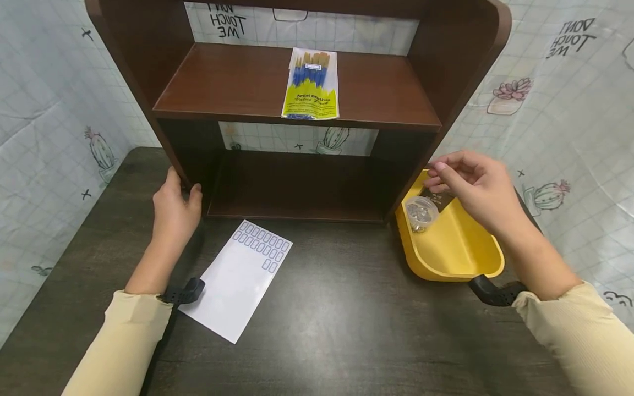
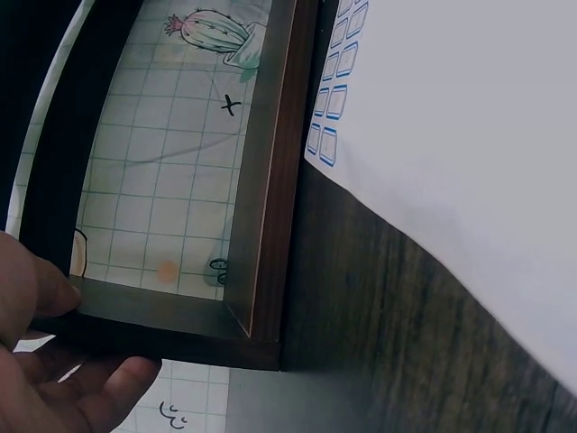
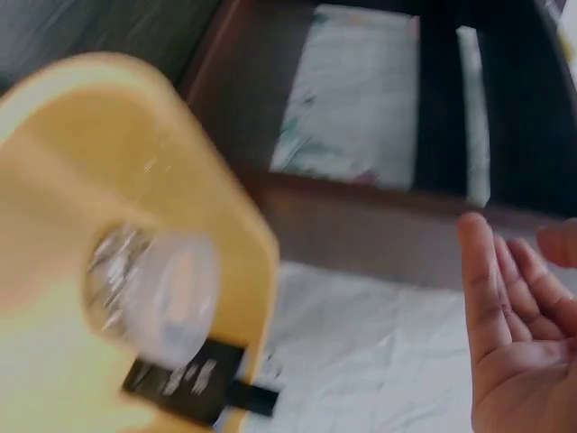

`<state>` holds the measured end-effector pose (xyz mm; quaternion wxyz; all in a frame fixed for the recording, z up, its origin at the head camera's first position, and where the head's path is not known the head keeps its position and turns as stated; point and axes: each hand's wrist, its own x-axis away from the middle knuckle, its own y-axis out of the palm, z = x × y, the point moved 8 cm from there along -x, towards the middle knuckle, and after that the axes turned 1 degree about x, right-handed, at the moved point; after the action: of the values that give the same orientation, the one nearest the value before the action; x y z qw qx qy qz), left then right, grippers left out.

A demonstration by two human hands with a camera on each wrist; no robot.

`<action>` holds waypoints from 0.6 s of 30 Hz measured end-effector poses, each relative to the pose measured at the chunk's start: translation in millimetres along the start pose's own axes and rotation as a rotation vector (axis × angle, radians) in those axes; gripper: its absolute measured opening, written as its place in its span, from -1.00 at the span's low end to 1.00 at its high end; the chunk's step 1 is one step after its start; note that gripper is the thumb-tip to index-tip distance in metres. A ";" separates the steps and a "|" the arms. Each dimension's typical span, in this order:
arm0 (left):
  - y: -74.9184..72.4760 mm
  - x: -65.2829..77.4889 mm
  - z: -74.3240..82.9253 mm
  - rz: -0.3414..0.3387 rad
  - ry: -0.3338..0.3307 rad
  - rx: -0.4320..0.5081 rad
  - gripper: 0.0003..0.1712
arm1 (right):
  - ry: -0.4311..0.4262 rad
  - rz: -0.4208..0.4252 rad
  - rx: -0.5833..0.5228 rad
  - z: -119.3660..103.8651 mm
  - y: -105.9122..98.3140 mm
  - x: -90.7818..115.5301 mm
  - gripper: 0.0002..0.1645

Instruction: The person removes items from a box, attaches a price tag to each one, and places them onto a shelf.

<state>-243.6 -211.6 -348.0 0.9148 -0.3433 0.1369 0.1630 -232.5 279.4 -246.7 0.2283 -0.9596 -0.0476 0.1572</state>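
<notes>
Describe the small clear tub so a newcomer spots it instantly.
Right of the dark brown shelf in the head view stands a yellow bin. Inside, by the wall nearest the shelf, is the small clear tub. Unlike the flat black piece beside it, it's round and see-through, with shiny bits inside.

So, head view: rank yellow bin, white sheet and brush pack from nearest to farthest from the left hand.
1. White sheet: on the table, just right of the left hand.
2. Brush pack: farther right, raised on the shelf unit.
3. Yellow bin: farthest right, beside the unit's right side.
</notes>
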 end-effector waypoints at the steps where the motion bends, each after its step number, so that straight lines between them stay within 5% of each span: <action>1: -0.1 -0.2 0.2 -0.002 0.001 0.000 -0.64 | 0.013 0.001 0.052 5.1 -3.9 1.0 -0.82; 13: -1.5 -0.3 -0.7 -0.019 -0.001 -0.008 -0.63 | 0.127 0.052 0.499 63.8 -43.0 -6.1 -0.60; 18: -1.8 -0.3 0.6 -0.030 -0.009 -0.016 -0.65 | 0.175 0.016 0.547 81.5 -45.3 -12.2 -0.47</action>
<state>-243.0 -212.5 -346.4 0.9150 -0.3517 0.1263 0.1520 -271.3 352.2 -291.7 0.4805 -0.8728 0.0239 0.0826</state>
